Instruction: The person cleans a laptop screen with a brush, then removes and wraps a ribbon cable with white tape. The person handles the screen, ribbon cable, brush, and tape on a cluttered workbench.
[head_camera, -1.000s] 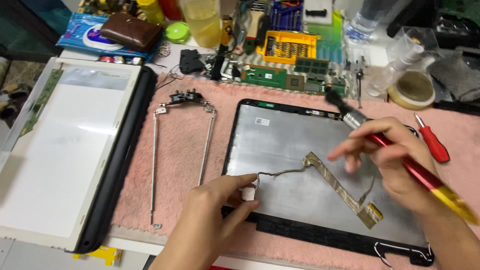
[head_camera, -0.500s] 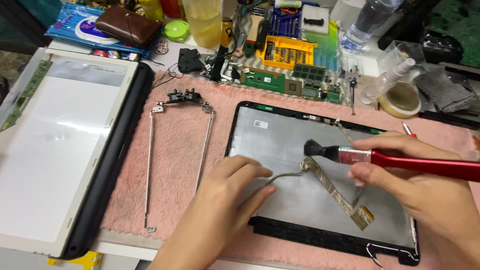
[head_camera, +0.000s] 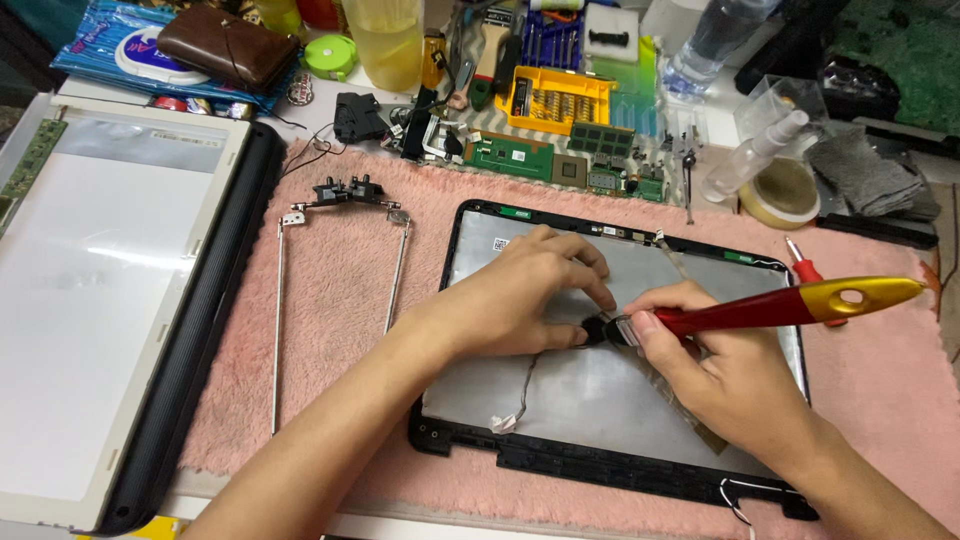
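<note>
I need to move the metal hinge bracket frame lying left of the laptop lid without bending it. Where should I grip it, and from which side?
Probably best taken by the dark hinge block joining the top of the hinge bracket frame, reaching in from the far side or from above. Its two thin rails run long and unsupported down the pink mat, so lifting by one rail would likely flex it.

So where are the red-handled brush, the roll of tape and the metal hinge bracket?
red-handled brush (head_camera: 760, 308): head view, on the red handle.
roll of tape (head_camera: 781, 195): head view, on its top face.
metal hinge bracket (head_camera: 345, 192): head view, on the dark top bar.
</note>
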